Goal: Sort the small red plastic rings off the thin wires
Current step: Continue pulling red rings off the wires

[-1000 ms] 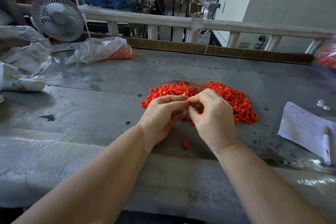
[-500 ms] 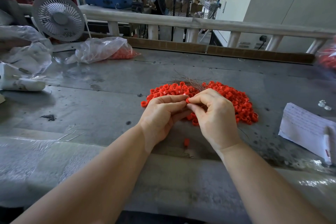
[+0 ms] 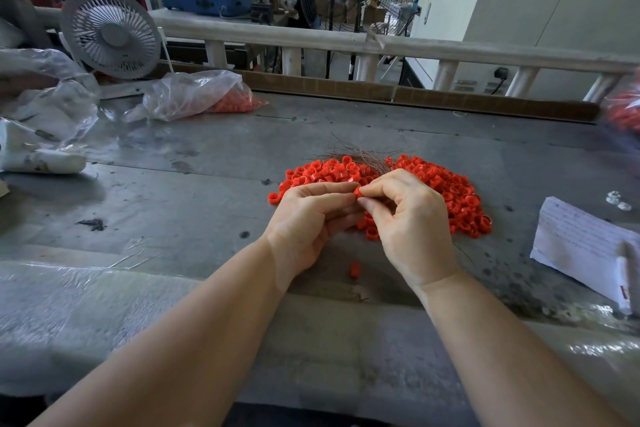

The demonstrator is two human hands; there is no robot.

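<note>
Grey table, factory behind. Left hand and right hand met, fingertips pinched on one red ring. Ring pile and thin wires just beyond hands.

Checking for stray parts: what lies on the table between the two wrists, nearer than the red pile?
In the head view, a single red ring lies alone on the grey table there.

Small plastic rings: bright red. Thin wires: dull brown. Flat metal tabletop: grey, dark-speckled. Round desk fan: grey. Paper sheet: white, handwritten lines.
</note>
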